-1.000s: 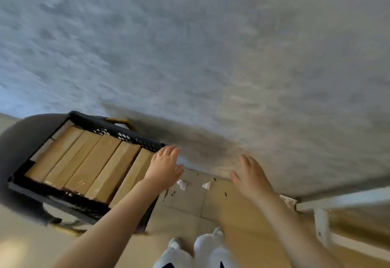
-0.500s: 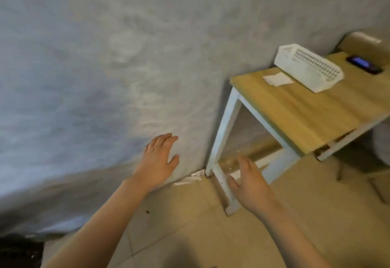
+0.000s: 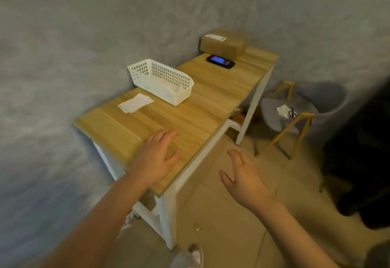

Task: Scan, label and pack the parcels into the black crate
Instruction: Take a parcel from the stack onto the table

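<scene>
wooden table (image 3: pixel 211 107) runs from the lower middle up to the upper right of the frame. grey chair (image 3: pixel 299 107) sits at the right with some small bits on the seat. both hands are empty with fingers loosely spread: left hand (image 3: pixel 157 158) over the table's near corner, right hand (image 3: pixel 244 180) off its edge. white basket (image 3: pixel 161 81) near centre, contents unclear. parcel (image 3: pixel 223 43) at the table's far end, label too blurry to read. phone (image 3: pixel 220 61) just in front of it, screen lit. paper slips (image 3: pixel 135 103) left of the basket.

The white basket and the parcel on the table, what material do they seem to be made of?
White basket: most likely moulded plastic, matte, judging by its regular perforated walls. Parcel: apparently brown cardboard, dull finish, with a white label on top.
</scene>
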`<control>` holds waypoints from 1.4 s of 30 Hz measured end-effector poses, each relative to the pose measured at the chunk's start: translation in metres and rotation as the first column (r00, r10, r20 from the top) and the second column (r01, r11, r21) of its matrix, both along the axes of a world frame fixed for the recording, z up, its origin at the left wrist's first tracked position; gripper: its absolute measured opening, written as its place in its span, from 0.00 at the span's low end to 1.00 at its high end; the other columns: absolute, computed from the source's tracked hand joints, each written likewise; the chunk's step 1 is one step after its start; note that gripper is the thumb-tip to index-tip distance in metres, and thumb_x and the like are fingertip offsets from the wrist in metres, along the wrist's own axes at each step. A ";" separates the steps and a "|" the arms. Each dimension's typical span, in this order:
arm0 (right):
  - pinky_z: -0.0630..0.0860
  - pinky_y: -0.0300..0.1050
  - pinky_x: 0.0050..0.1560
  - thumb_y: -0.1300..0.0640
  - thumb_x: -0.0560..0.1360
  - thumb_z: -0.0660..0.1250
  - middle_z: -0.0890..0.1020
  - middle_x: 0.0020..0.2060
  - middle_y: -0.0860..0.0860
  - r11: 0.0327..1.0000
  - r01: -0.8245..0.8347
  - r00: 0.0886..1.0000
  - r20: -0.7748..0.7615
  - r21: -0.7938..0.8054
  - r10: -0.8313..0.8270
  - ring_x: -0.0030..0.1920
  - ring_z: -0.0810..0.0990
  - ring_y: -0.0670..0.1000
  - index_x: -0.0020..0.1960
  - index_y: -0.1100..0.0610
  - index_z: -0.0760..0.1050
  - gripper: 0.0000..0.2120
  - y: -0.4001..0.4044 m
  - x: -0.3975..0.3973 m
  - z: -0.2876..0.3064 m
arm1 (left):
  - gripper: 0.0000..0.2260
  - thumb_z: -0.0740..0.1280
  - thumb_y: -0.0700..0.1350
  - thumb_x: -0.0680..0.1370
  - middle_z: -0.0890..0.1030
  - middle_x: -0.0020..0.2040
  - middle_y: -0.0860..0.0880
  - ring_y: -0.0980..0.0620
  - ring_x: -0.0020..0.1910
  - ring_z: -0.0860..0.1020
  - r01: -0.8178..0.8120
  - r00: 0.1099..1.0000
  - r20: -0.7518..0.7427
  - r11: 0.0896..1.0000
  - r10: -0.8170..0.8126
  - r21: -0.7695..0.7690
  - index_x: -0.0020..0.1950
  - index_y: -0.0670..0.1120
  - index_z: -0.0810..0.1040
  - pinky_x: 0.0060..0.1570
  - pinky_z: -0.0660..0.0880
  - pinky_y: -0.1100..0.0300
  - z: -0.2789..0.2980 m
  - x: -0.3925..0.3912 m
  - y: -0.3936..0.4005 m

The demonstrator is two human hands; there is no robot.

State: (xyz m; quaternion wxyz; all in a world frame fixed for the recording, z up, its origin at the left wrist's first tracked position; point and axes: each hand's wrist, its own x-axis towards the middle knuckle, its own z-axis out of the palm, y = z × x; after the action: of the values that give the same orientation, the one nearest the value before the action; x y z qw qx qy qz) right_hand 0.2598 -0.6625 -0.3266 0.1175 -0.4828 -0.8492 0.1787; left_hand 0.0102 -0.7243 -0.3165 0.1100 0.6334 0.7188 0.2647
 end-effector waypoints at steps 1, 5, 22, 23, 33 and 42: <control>0.63 0.46 0.73 0.46 0.80 0.60 0.62 0.75 0.51 1.000 0.020 1.000 -0.004 0.011 -0.020 0.74 0.61 0.51 0.77 0.55 0.55 0.31 0.023 0.008 0.000 | 0.25 0.61 0.57 0.78 0.68 0.73 0.51 0.50 0.73 0.64 0.021 1.000 -0.004 1.000 -0.021 -0.003 0.75 0.51 0.66 0.71 0.63 0.51 -0.001 0.006 0.026; 0.60 0.47 0.74 0.46 0.80 0.61 0.62 0.75 0.52 0.994 0.109 0.994 0.002 0.023 -0.110 0.75 0.60 0.52 0.77 0.55 0.56 0.31 0.115 0.035 -0.004 | 0.24 0.64 0.53 0.80 0.67 0.74 0.51 0.52 0.73 0.63 0.089 0.994 -0.056 0.996 -0.091 -0.025 0.75 0.51 0.65 0.72 0.62 0.53 -0.008 0.025 0.127; 0.64 0.45 0.69 0.48 0.79 0.64 0.68 0.71 0.51 0.973 0.228 0.972 -0.057 -0.033 -0.230 0.71 0.65 0.51 0.74 0.54 0.62 0.27 0.457 0.121 -0.005 | 0.26 0.64 0.54 0.79 0.62 0.77 0.52 0.52 0.75 0.59 0.038 0.999 0.009 0.996 -0.037 -0.077 0.76 0.52 0.64 0.73 0.60 0.51 -0.004 0.101 0.477; 0.65 0.45 0.69 0.48 0.79 0.63 0.67 0.71 0.51 0.978 0.205 0.977 -0.053 -0.030 -0.206 0.71 0.65 0.51 0.74 0.54 0.61 0.27 0.482 0.123 -0.005 | 0.26 0.64 0.54 0.79 0.62 0.77 0.52 0.52 0.75 0.59 0.011 1.000 0.026 0.997 -0.008 -0.081 0.76 0.53 0.63 0.73 0.61 0.51 -0.005 0.103 0.494; 0.66 0.46 0.68 0.45 0.80 0.61 0.64 0.73 0.52 0.992 -0.113 0.993 -0.028 -0.053 0.111 0.72 0.64 0.52 0.76 0.54 0.57 0.29 0.700 0.099 0.019 | 0.25 0.63 0.54 0.80 0.61 0.77 0.52 0.52 0.75 0.60 -0.329 0.921 0.196 0.942 0.336 -0.070 0.76 0.52 0.62 0.73 0.61 0.52 0.009 0.102 0.620; 0.65 0.47 0.70 0.43 0.79 0.61 0.61 0.76 0.52 0.974 -0.225 0.974 -0.045 -0.025 0.223 0.73 0.64 0.53 0.78 0.54 0.52 0.34 0.845 0.018 0.032 | 0.31 0.63 0.57 0.79 0.58 0.79 0.48 0.48 0.78 0.56 -0.510 0.843 0.169 0.859 0.511 -0.053 0.79 0.50 0.56 0.75 0.59 0.49 0.015 0.059 0.720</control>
State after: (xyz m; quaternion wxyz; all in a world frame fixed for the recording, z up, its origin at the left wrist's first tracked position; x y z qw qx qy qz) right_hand 0.2777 0.1829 -0.2944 0.1070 -0.3818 -0.8928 0.2138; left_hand 0.0694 -0.0039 -0.3019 0.1009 0.3930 0.8493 0.3376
